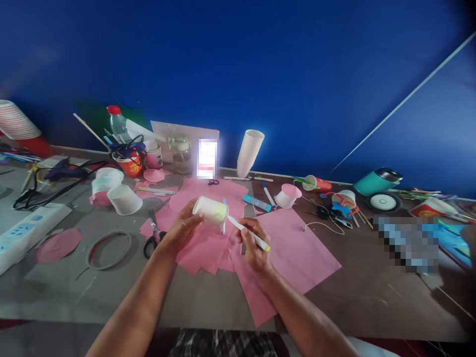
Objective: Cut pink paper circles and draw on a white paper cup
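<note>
My left hand (185, 223) grips a white paper cup (210, 210) tipped on its side, with a pale yellow patch near its right end. A white marker with a yellow end (250, 235) is held in my right hand (256, 248), its tip at the cup's right end; I cannot tell whether it touches. Beneath both hands lie several sheets of pink paper (293, 248). A blue-and-white marker (223, 218) lies on the paper just behind the cup. To the left of my left hand rest scissors (151, 238), partly on the pink paper.
At left are a power strip (33, 233), a tape roll (109, 250) and a white cup (124, 200). Behind stand a cup stack (250, 152) and a glass jar (180, 154). A glue stick (256, 203), a pink-topped cup (288, 197) and a teal bottle (375, 182) lie rightward.
</note>
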`<state>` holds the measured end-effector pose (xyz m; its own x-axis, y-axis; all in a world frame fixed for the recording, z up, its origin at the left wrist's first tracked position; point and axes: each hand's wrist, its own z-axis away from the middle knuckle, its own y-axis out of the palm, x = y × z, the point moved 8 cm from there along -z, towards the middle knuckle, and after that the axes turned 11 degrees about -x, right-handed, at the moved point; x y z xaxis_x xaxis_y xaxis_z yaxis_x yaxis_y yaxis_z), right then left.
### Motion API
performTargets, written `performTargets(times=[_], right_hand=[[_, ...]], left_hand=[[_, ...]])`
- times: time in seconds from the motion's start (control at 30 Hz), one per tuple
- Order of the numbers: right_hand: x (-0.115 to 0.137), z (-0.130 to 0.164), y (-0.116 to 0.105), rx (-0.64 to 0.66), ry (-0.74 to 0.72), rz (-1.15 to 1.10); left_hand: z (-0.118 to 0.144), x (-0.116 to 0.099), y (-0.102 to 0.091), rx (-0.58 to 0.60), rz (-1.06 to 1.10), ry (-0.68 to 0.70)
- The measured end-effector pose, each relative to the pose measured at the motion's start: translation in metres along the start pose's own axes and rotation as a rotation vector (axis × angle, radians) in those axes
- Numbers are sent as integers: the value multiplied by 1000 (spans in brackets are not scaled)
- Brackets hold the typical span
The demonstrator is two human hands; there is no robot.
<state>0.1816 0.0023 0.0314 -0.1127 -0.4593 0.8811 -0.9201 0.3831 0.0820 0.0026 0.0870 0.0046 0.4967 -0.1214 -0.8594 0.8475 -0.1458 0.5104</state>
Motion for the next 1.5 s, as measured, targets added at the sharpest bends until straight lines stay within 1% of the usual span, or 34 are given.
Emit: performTargets(times=[0.1,0.23,0.37,0.5,0.6,0.8,0.9,1.13,1.3,1.4,1.5], right_hand=[[2,1,2,21,-8,-1],[4,0,3,17,-28,44],[5,-1,3,13,-52,86],[5,-3,1,5,-43,131],[4,-3,0,11,-34,148],[-3,0,-5,-48,-33,73],[-6,-1,-4,-50,-32,55],[0,-4,-5,-80,-36,41],[1,-5,0,-113,-23,-37],[-2,-4,1,-129,-56,5],[-3,-3,2,-105,-125,85]], left_hand=[[0,0,0,2,8,-4],[0,-2,1,8,1,4],[-1,-1,-1,-13,-4,5],[-2,-2,-4,-35,-1,19],[-3,-2,-4,-28,-8,25],[-1,-4,0,-15,-17,9],[0,-2,-1,-20,-6,-7],[0,0,1,26,-33,9],[2,0,2,18,-21,-11],[1,2,2,32,-18,-10],[0,3,1,50,-10,2]])
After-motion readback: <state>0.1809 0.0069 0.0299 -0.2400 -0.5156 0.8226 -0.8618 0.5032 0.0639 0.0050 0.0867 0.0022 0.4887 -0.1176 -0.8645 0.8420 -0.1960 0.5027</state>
